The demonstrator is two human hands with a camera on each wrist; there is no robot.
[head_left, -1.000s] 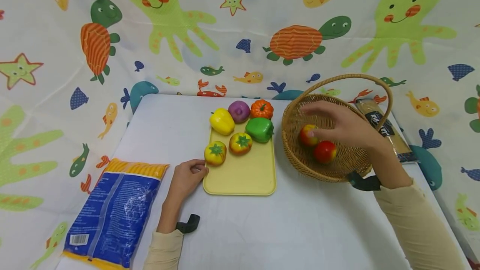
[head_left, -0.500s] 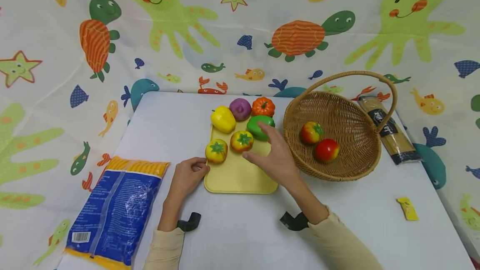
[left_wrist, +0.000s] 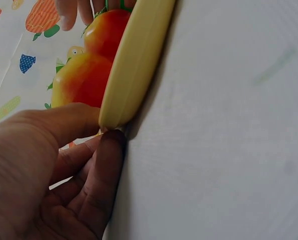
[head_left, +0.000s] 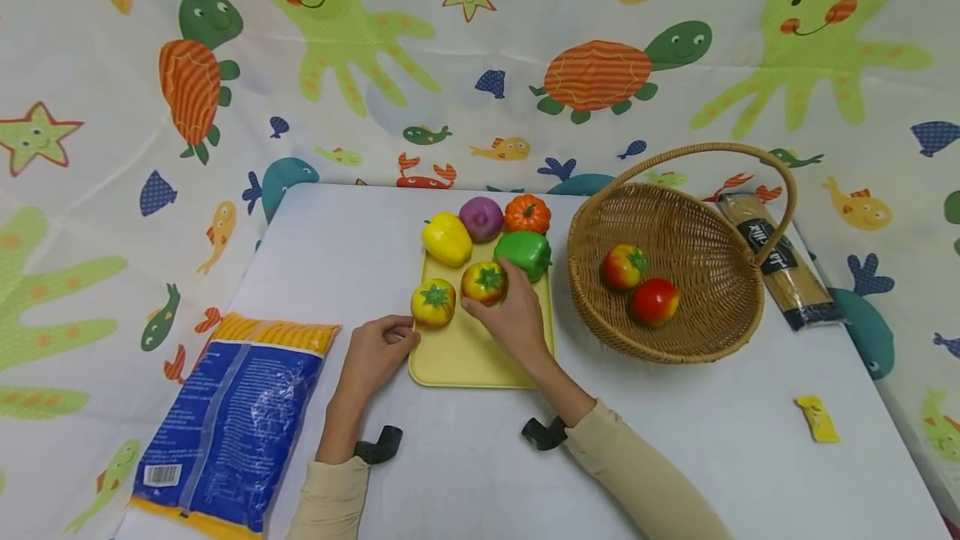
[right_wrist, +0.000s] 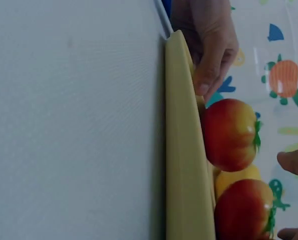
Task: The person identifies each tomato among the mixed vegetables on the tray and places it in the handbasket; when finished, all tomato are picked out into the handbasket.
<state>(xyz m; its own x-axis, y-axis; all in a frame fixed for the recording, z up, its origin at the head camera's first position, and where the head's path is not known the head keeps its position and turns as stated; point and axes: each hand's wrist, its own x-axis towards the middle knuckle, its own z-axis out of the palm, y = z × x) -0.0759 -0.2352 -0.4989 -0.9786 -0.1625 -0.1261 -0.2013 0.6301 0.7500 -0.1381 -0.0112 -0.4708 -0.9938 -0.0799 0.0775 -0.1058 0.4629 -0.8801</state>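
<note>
My left hand (head_left: 373, 357) pinches the left rim of a yellow tray (head_left: 476, 369), thumb above and a finger below in the left wrist view. On the tray sit two red-and-yellow tomatoes with green leaf tops, the left tomato (head_left: 431, 305) and the right tomato (head_left: 480, 283). Around the right tomato hovers my right hand (head_left: 519, 317), fingers spread; the right wrist view shows a gap between its fingertips (right_wrist: 295, 162) and the fruit. Behind them are a yellow pepper (head_left: 447, 240), a purple onion (head_left: 481, 219), an orange pumpkin (head_left: 527, 214) and a green pepper (head_left: 523, 252).
A wicker basket (head_left: 705, 273) with a tall handle stands right of the tray, holding two red-and-yellow fruits (head_left: 654, 301). Beyond it lies a narrow brown packet (head_left: 783, 269). A small yellow wrapper (head_left: 817, 418) is near the right edge. On the left lies a blue-and-yellow bag (head_left: 232, 415).
My right hand has left the basket, where two fruits remain, and moved left over the tray, down around the right tomato. The left hand stays at the tray's rim.
</note>
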